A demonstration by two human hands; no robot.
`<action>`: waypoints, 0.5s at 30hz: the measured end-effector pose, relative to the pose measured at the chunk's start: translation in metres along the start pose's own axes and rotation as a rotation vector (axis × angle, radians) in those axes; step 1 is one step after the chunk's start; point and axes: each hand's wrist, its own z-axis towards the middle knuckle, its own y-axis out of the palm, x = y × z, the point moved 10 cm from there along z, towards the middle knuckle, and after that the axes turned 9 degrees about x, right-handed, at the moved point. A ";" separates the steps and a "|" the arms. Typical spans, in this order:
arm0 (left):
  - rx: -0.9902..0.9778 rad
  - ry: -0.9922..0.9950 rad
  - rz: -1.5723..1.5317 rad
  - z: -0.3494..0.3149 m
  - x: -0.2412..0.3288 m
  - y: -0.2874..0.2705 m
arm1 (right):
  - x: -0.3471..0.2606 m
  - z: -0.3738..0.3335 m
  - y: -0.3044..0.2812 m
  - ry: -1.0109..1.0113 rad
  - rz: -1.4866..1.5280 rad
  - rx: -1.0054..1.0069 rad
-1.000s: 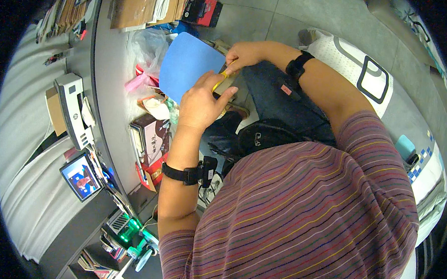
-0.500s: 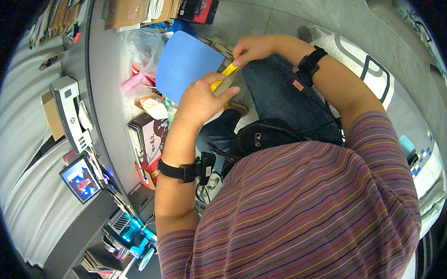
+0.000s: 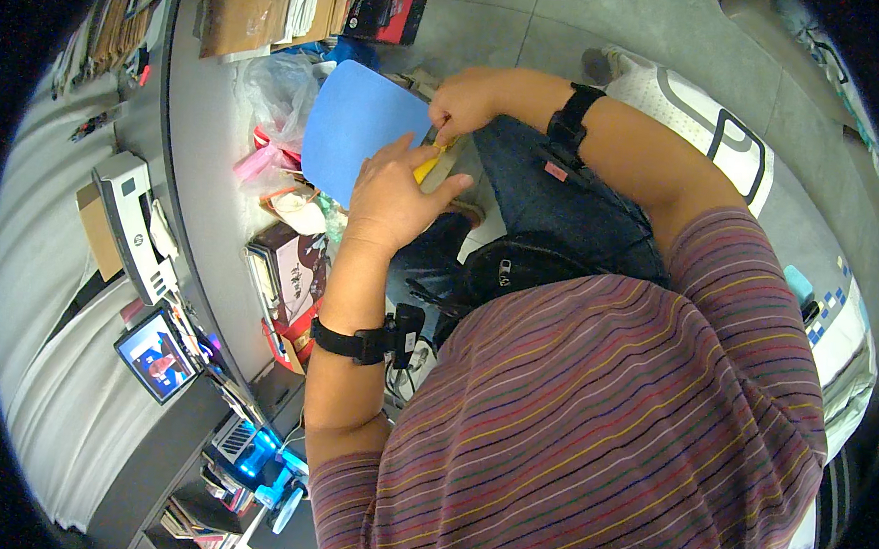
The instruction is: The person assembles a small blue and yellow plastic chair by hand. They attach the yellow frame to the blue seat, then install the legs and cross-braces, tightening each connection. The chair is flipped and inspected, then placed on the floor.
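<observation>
A thin yellow strip [image 3: 426, 170], its exact kind unclear, lies along the lower right edge of a blue flat panel [image 3: 362, 134] with rounded corners. Stretched fingers of my left hand [image 3: 389, 194] rest over the panel's edge and across the strip, the thumb standing apart. On the far side, my right hand [image 3: 464, 104] is closed, its fingertips pinching at the strip's far end. The fingers cover much of the strip. What supports the panel from below is hidden.
Plastic bags [image 3: 276, 96] and a pink bag crowd the panel's left side. A dark-red box [image 3: 293, 268] stands nearer, below the desk edge. On the desk are a white printer [image 3: 133, 227] and a lit screen [image 3: 158, 353]. A patterned bed cover [image 3: 687, 114] lies right.
My right hand has shifted left and slightly down, closer to my left hand, and less of the yellow strip shows between them. The left hand stays nearly in place, fingers reaching a little further forward.
</observation>
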 end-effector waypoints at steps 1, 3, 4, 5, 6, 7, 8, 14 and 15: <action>-0.010 -0.007 0.020 0.000 -0.001 0.000 | -0.005 0.001 -0.002 -0.009 -0.062 0.017; -0.144 -0.154 -0.090 -0.004 -0.012 0.012 | -0.015 0.003 -0.006 -0.054 -0.166 0.057; -0.196 -0.215 -0.150 -0.007 -0.015 0.016 | -0.015 0.003 -0.006 -0.037 -0.189 0.066; -0.194 -0.211 -0.141 -0.007 -0.014 0.014 | -0.017 0.005 -0.006 -0.044 -0.192 0.080; -0.167 -0.187 -0.145 -0.006 -0.012 0.011 | -0.018 0.006 -0.005 -0.056 -0.187 0.098; -0.152 -0.166 -0.147 -0.006 -0.009 0.008 | -0.018 0.007 -0.003 -0.063 -0.188 0.102; -0.148 -0.168 -0.149 -0.006 -0.009 0.007 | -0.018 0.008 -0.001 -0.073 -0.183 0.112; -0.124 -0.232 -0.153 -0.009 -0.020 0.004 | -0.007 0.005 0.008 -0.079 -0.035 0.082; -0.131 -0.247 -0.217 -0.008 -0.023 0.005 | -0.005 0.004 0.009 -0.068 -0.002 0.063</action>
